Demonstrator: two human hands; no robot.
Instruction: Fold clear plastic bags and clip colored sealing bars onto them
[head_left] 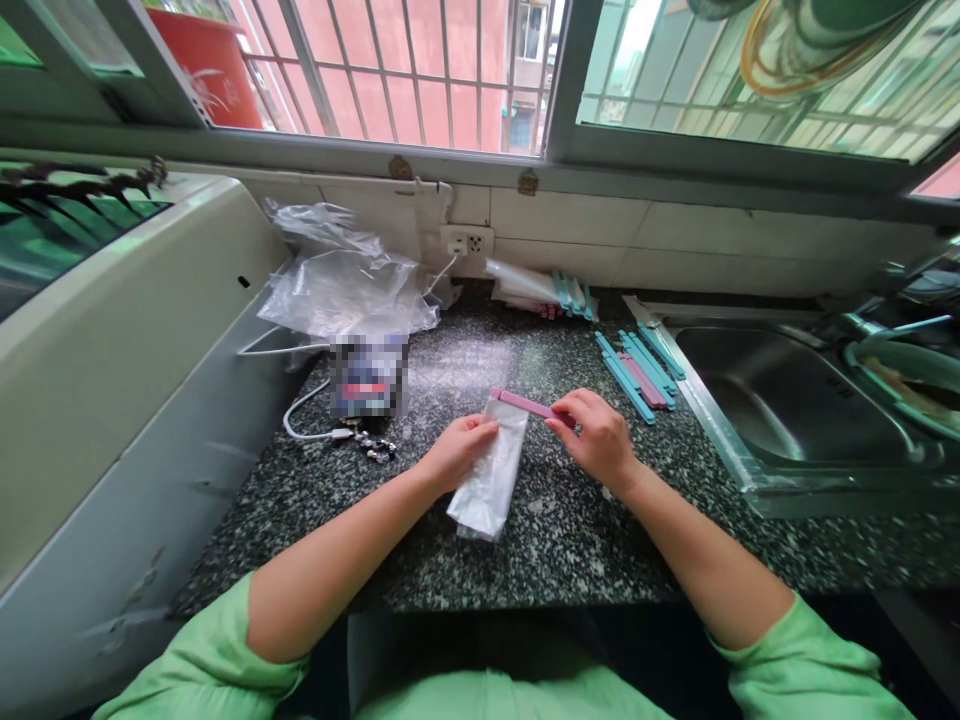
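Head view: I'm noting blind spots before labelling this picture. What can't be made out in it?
All in the head view:
- Pixelated item: blocky masking hides its detail.
- Pink strip: its right end is covered by the right hand.
- Plastic packet: partly behind the left hand; creases obscure any contents.
- Strips by the wall: too small and overlapped to count.
- Bowl: cut off by the right edge.

From the held pouch: passable granite at 12 and 6. Cable blocks 10, crumpled bags 11, bundled packets 12–1 by the wall, loose strips 2.
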